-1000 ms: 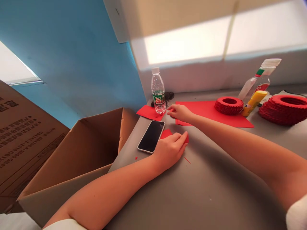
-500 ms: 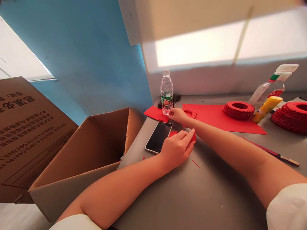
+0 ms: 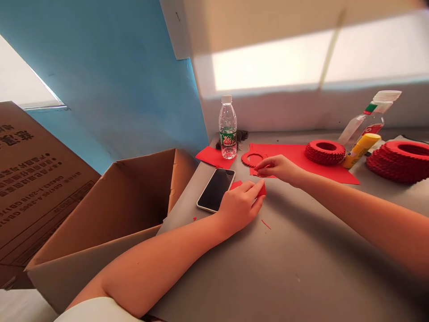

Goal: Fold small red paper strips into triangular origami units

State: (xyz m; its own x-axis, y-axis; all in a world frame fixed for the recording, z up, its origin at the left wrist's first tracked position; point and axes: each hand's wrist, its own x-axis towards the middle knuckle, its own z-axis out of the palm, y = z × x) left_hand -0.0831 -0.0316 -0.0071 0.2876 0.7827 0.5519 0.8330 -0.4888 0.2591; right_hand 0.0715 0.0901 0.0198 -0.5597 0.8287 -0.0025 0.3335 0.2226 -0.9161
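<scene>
My left hand rests on the grey table with its fingers closed on a folded piece of red paper. The rest of that paper is largely hidden under the hand. Just beyond it, my right hand has thumb and fingertips drawn together at the near edge of a flat red toothed paper ring. Whether the fingertips grip the ring or a small red scrap I cannot make out. Under the ring's right side lies a large red sheet. Left of my left hand is a phone, its screen dark.
A water bottle stands by another red sheet. Toothed red ring stacks, a yellow glue stick and a tilted clear bottle are at right. An open cardboard box adjoins the table's left edge.
My right hand has moved right and nearer, from beside the water bottle to the toothed ring. My left hand keeps its hold on the red paper. The view has shifted slightly right.
</scene>
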